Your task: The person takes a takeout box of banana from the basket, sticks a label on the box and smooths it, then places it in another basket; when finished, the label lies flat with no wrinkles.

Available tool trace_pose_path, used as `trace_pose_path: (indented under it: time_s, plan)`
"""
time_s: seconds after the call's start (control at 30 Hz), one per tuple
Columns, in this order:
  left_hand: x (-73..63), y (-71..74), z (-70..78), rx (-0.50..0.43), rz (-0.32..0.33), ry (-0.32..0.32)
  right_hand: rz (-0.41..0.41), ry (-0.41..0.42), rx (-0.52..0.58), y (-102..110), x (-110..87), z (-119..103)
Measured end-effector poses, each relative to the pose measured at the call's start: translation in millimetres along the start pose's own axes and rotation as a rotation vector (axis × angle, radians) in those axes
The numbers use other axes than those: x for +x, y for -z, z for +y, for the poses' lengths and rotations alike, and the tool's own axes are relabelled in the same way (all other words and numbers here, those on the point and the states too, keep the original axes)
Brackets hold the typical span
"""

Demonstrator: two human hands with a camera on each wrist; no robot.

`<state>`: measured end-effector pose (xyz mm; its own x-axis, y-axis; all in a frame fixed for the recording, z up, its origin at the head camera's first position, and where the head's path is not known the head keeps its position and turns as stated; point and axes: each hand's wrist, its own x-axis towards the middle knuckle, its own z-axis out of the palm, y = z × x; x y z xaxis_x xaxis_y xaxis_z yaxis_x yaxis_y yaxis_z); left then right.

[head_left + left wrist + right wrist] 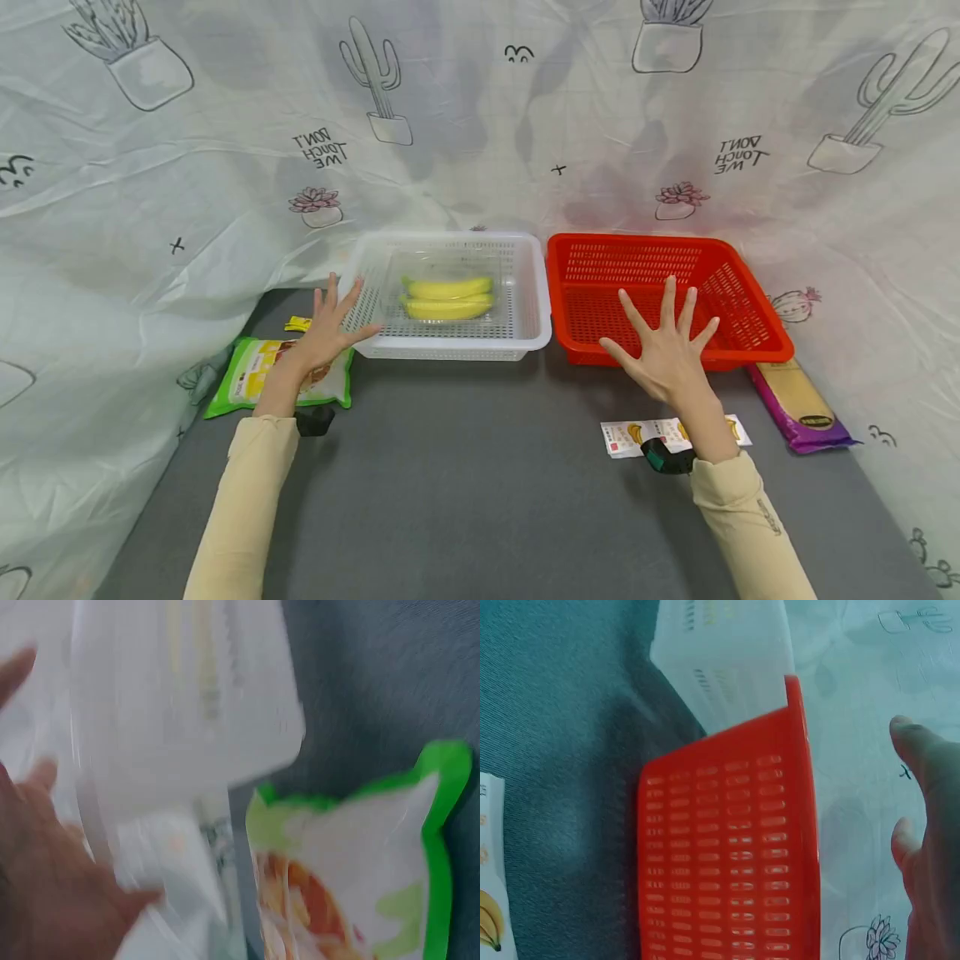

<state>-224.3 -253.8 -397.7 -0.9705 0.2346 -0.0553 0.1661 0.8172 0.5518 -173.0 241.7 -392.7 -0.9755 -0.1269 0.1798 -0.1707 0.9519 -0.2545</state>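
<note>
My left hand (pixel 321 333) is held out with spread fingers, overlapping the left edge of a white basket (pixel 442 353) in the head view. Inside that basket lies a clear plastic box (pixel 390 292) with yellow bananas (pixel 447 298) in it. Below the left hand is a green and white food bag (pixel 251 371), also seen beside the basket in the left wrist view. My right hand (pixel 667 358), its fingers fanned apart, overlaps the front of a red basket (pixel 675 360). That basket shows only its perforated floor and walls. Neither hand holds anything.
A printed card strip with banana pictures (pixel 622 437) lies under the right wrist. Partly behind the red basket's right corner is a purple and yellow packet (pixel 806 408). A small yellow item (pixel 297 323) sits behind the food bag. A patterned white sheet (pixel 480 125) hangs behind the grey table (pixel 450 500).
</note>
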Motion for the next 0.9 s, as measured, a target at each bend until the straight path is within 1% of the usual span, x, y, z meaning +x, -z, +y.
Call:
trace_pose_path:
  time_s: [0.03,0.1,0.23,0.3,0.43,0.53,0.63,0.73,0.83,0.9]
  plan:
    - [1.3,2.8,-3.0,-0.044,-0.025,-0.013,0.005,0.011,0.008,-1.0,-0.4,-0.7]
    - [3.7,8.7,-8.8,-0.080,-0.062,-0.030,0.014,0.033,0.025,-3.4,-0.9,-2.0]
    - [7.1,18.1,-17.5,-0.015,-0.093,-0.024,0.005,0.065,0.091,-5.1,-0.6,-5.3]
    - [8.0,21.4,-19.4,0.033,-0.091,-0.022,-0.027,0.071,0.153,-3.9,-0.1,-7.1]
    - [9.1,24.2,-21.6,0.109,-0.083,-0.016,-0.127,0.069,0.310,0.5,2.5,-9.7]
    - [8.7,24.4,-22.5,0.125,-0.077,0.004,-0.177,0.079,0.418,3.4,7.0,-11.7]
    - [7.8,25.1,-21.8,0.105,-0.059,0.024,-0.190,0.094,0.507,5.8,12.9,-15.2]
    - [8.6,26.8,-19.5,0.094,-0.042,0.028,-0.188,0.076,0.579,7.9,19.1,-19.8]
    - [11.6,26.1,-16.9,0.101,-0.039,0.023,-0.199,0.021,0.676,9.5,24.2,-26.1]
    - [14.5,24.1,-15.3,0.111,-0.046,0.017,-0.202,-0.019,0.767,9.6,26.5,-30.8]
